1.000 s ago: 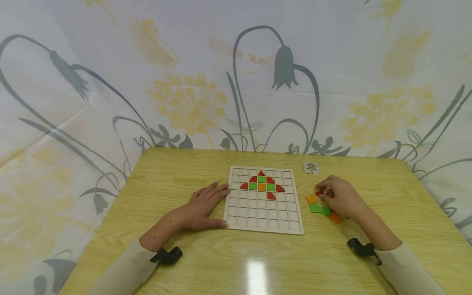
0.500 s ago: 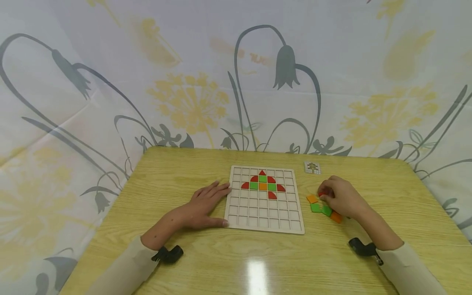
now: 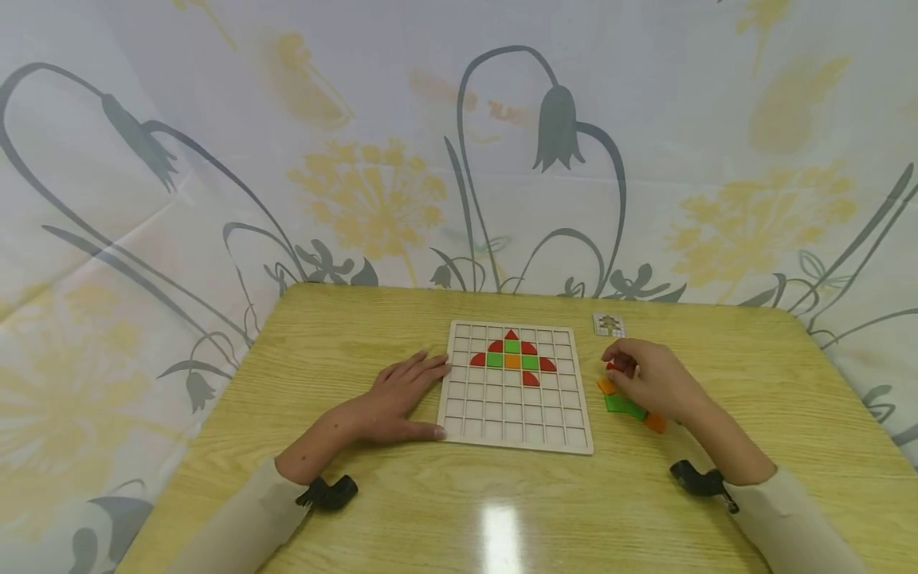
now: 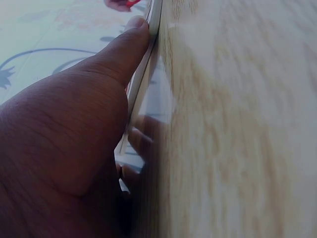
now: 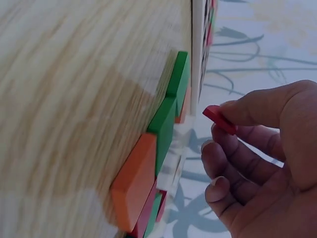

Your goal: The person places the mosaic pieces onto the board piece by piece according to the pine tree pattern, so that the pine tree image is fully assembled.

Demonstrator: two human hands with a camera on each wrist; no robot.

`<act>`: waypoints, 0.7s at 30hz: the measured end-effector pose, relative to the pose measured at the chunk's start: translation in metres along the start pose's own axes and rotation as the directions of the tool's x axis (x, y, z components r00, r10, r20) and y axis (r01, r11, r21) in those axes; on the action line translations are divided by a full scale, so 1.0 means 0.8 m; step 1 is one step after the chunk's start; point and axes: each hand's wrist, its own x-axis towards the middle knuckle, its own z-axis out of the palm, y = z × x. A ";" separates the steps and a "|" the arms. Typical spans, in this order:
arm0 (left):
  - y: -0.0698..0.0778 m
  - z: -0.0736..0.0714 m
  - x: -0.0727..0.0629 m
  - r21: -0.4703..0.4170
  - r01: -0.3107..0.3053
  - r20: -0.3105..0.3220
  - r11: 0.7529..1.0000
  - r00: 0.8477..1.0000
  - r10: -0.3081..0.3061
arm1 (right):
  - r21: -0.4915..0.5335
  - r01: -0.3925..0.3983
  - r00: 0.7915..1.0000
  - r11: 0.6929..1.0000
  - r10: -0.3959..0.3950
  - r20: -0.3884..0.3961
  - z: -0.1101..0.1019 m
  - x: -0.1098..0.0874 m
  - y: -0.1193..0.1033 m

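A small red flat tile is pinched in the right hand; the pale wooden grid board is touched by the flat, straight-fingered left hand.

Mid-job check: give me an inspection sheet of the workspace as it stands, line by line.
Surface: wooden table, light grain, glare patch near the front edge.
Job's things: grid board lying flat, with red, green and orange tiles set in its upper rows; red piece lifted off the table; loose tiles, green and orange, lying beside the board.
Clutter: small pattern card beyond the loose tiles.
Grippers: left hand rests flat against the board's left edge, thumb along its rim; right hand pinches the red piece.
Cables: nothing seen; a black wrist mount sits on each forearm.
Surroundings: flower-printed cloth backdrop around the table.
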 end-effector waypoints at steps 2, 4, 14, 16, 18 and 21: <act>0.000 0.000 0.000 -0.002 -0.001 0.000 1.000 1.000 0.001 | 0.008 0.029 1.000 1.000 -0.029 -0.012 0.002 0.003 -0.004; 0.000 0.000 0.000 -0.005 -0.002 -0.001 1.000 1.000 0.002 | 0.014 0.057 0.998 0.998 -0.056 -0.024 0.004 0.006 -0.008; 0.000 0.000 0.000 -0.016 -0.003 -0.005 1.000 1.000 0.003 | 0.036 0.064 0.998 0.997 -0.064 0.005 0.012 0.022 -0.030; 0.000 0.000 -0.001 -0.018 -0.003 -0.006 1.000 1.000 0.003 | 0.044 0.072 0.997 0.996 -0.072 0.011 0.014 0.026 -0.033; 0.000 0.000 -0.001 -0.017 -0.004 -0.006 1.000 1.000 0.004 | 0.066 0.078 0.997 0.995 -0.079 0.017 0.016 0.029 -0.035; 0.000 0.000 -0.001 -0.014 -0.005 -0.007 1.000 1.000 0.005 | 0.109 0.079 0.996 0.991 -0.082 0.026 0.020 0.033 -0.036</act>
